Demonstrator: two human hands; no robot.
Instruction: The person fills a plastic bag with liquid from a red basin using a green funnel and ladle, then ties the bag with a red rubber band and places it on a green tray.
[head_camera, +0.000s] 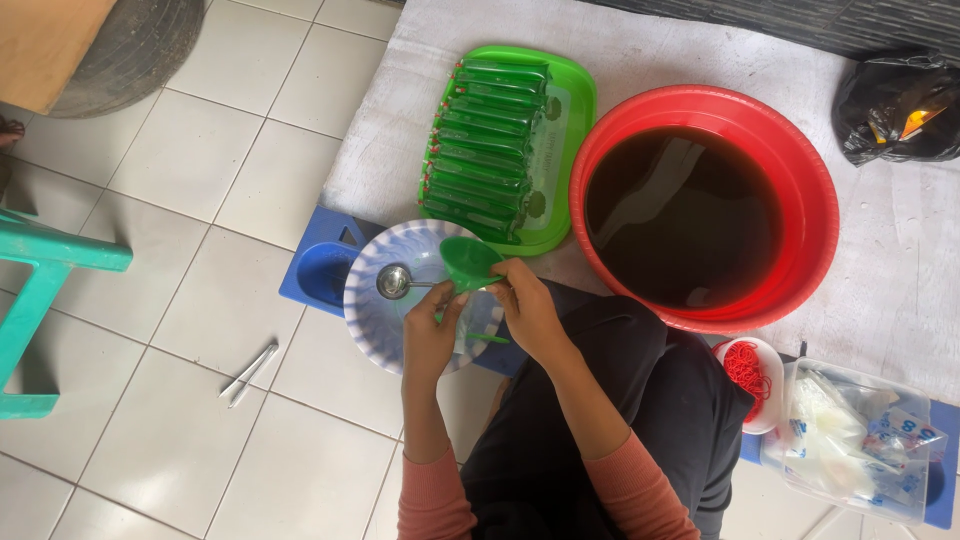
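Both hands close together over a patterned plate: the right hand grips a green funnel, the left hand pinches a thin bag beneath it.

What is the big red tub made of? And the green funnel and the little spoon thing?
The red tub looks like plastic: smooth, glossy, even colour, holding dark liquid. The green funnel, with both hands at it, the right hand and the left hand, seems plastic too, shiny and thin. The ladle looks like metal, silvery and reflective.
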